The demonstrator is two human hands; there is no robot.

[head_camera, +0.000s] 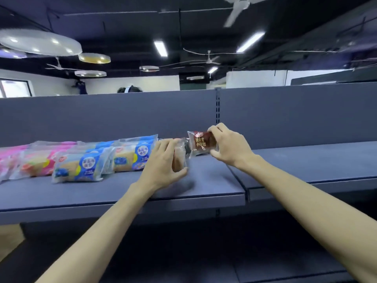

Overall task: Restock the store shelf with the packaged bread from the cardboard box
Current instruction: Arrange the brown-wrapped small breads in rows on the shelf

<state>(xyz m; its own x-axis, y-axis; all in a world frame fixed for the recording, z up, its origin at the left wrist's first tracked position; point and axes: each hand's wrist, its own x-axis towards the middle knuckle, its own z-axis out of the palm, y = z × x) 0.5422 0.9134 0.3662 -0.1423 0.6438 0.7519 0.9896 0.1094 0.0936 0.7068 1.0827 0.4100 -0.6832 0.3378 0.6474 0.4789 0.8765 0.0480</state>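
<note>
Head view: small brown bread packet, clear wrapper with gold lettering, pinched upright over shelf by right hand. Second clear-wrapped brown packet, blurred, gripped by left hand just beside it. Blue-labelled bread packets lying in row to left, pink-wrapped packets beyond.

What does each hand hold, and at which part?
The right hand pinches the brown bread packet at its right end. The left hand grips another clear bread packet around its middle.
</note>
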